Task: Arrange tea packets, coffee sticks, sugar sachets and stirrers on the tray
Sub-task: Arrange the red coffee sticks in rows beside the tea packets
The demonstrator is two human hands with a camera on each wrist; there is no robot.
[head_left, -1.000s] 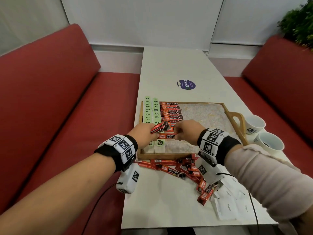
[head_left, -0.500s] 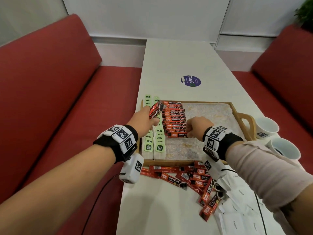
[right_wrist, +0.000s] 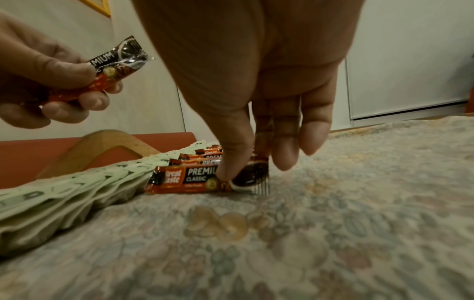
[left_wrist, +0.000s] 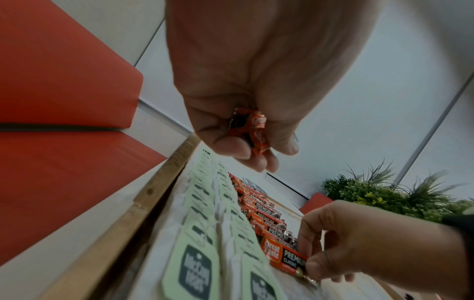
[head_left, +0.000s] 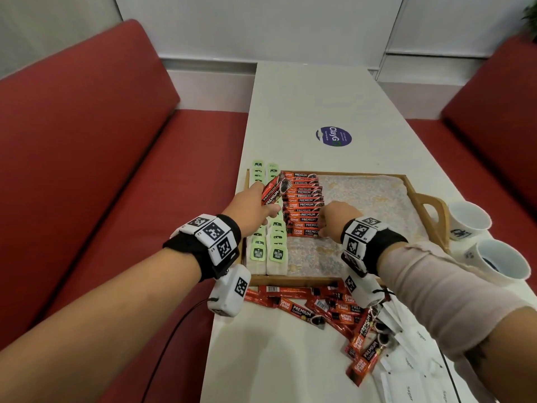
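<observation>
We have the tray (head_left: 418, 187) on the counter (head_left: 305, 97), lined with a floral cloth (head_left: 369, 196). Two rows of tea packets (head_left: 268, 225) sit along its left side, coffee row (head_left: 302, 203) right beside them.

Change vs a second ago: our left hand (head_left: 251, 207) has lifted its spare stick (head_left: 273, 189) from the near end of the row up and back; it now hovers over the tea packets near the far left corner, fingers (left_wrist: 232, 148) curled round the stick. Right hand (head_left: 338, 219) has stayed at the near end of the coffee row, thumb and fingers (right_wrist: 234, 162) pinching the right end of the front stick (right_wrist: 189, 178), which lies on the cloth against the row.

Read: one more stick is seated, and the next is in hand.

Remaining: loose sticks (head_left: 334, 309) on the counter in front of the tray, white sugar sachets (head_left: 406, 382) near the right corner. We see no stirrers. Two cups (head_left: 482, 237) stand right of the tray. Roughly halfway, we judge.
</observation>
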